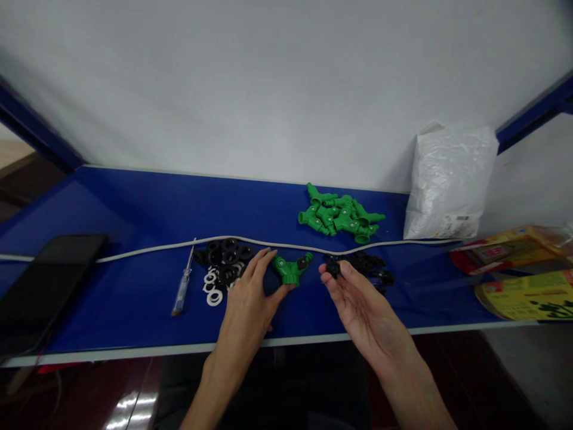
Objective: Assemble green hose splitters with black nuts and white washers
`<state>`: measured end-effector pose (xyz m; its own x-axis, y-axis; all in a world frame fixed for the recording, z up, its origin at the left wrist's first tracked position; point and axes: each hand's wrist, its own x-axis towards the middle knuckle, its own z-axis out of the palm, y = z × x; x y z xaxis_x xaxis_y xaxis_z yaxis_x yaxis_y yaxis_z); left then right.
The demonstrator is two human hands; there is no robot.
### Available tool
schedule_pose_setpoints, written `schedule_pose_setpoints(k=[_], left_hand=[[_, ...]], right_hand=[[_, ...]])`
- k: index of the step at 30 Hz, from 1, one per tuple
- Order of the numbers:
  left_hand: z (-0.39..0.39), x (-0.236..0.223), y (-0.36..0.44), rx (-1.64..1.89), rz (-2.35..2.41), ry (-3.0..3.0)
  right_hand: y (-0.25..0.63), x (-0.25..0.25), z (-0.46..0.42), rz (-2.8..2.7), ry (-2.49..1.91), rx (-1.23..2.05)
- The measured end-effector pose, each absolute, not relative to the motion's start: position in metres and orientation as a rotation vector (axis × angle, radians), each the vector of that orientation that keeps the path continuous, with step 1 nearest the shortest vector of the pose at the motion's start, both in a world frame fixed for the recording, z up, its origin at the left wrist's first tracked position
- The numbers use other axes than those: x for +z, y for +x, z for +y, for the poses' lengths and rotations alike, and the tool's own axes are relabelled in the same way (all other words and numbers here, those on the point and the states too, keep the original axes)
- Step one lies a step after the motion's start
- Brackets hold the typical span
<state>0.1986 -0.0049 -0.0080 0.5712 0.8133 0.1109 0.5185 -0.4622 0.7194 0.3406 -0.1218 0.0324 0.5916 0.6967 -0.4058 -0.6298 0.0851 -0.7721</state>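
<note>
Now left grip curves round green connector; right grip pinches black piece.

Dim, flat light. Smooth pale-grey wall darkens toward corners. White glare on glossy dark-red tiled floor, lower left. Wide-angle stretch at edges; small black plastic parts lose detail.

A pale wall backs the blue tabletop; floor seemingly tiled.
</note>
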Motion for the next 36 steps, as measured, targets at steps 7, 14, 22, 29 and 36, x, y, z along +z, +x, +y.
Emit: schedule_pose_setpoints(k=[7,14,22,29,36], left_hand=[[-0.006,-0.007,0.198,0.598,1.039,2.166],[-0.006,-0.007,0.198,0.547,1.075,2.111],[-0.005,-0.01,0.197,0.561,1.057,2.111],[-0.005,-0.017,0.198,0.614,1.022,2.121],[-0.005,-0.019,0.198,0.641,1.021,2.128]], right_hand=[[0.336,0.032,-0.114,-0.359,-1.246,0.931],[0.344,0.016,-0.098,-1.001,-1.78,0.383],[0.34,0.022,-0.075,-1.416,-1.75,0.163],[0.335,0.011,-0.069,-1.635,-1.781,0.017],[0.336,0.008,-0.068,-1.769,-1.807,-0.017]])
